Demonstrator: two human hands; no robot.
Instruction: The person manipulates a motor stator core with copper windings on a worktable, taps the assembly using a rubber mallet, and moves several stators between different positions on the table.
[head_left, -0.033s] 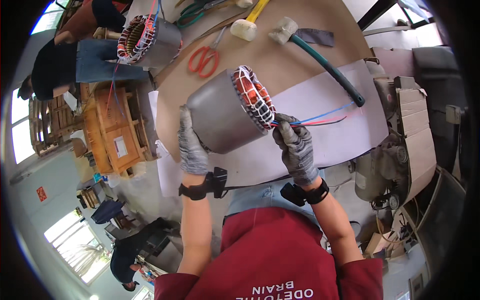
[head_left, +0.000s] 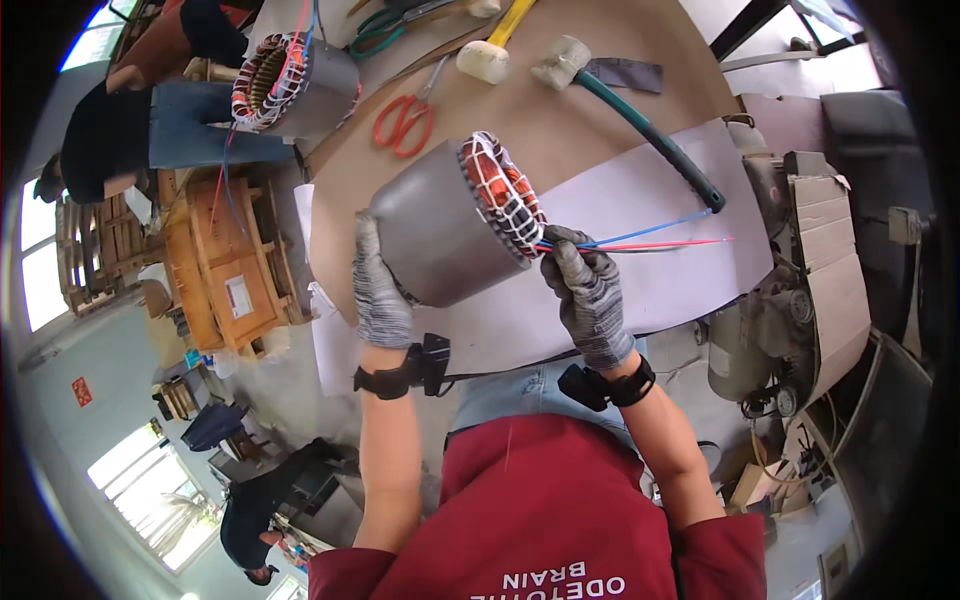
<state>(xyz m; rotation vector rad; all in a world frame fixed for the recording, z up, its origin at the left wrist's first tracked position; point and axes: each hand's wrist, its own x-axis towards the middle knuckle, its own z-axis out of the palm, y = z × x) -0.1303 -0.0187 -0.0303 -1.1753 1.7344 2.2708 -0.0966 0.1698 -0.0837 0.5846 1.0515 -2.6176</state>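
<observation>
A grey cylindrical motor stator [head_left: 432,228] lies tilted on its side over the paper-covered table, its laced copper winding [head_left: 503,190] facing right. My left hand [head_left: 380,290], in a grey knit glove, is closed against the stator's left end, with some fingers hidden behind it. Blue, red and black lead wires [head_left: 640,246] run out from the winding's near edge to the right. My right hand [head_left: 590,300], gloved too, pinches these wires close to the winding.
Beyond the stator lie orange-handled scissors [head_left: 405,125], a yellow-handled mallet [head_left: 486,60], a green-handled mallet [head_left: 650,135] and green-handled scissors [head_left: 380,30]. Another stator [head_left: 325,90] stands far left. An air compressor [head_left: 750,350] is at the right. Other people are at the left.
The free ends of the lead wires have shifted; the red one now stretches straighter to the right. Both hands keep their holds.
</observation>
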